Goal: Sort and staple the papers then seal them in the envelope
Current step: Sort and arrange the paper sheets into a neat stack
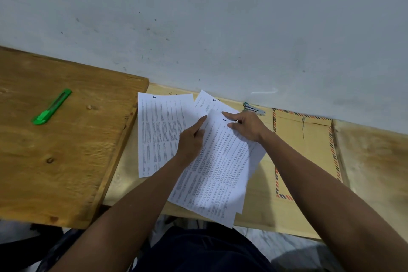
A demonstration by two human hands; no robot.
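Note:
Several printed white sheets lie fanned on the light wooden table. One sheet marked 5 (pixel 161 130) lies flat at the left. A tilted stack (pixel 218 172) with a sheet marked 1 on top hangs over the table's near edge. My left hand (pixel 192 139) grips the stack's left edge, its forefinger pointing up along it. My right hand (pixel 245 126) pinches the top sheet near its upper corner. A small metal stapler (pixel 254 108) sits by the wall. A brown envelope (pixel 306 152) with a striped border lies at the right.
A darker wooden board (pixel 55 150) lies at the left, raised above the table, with a green utility knife (pixel 51 107) on it. A pale wall (pixel 220 28) runs along the table's far edge. My lap shows below the near edge.

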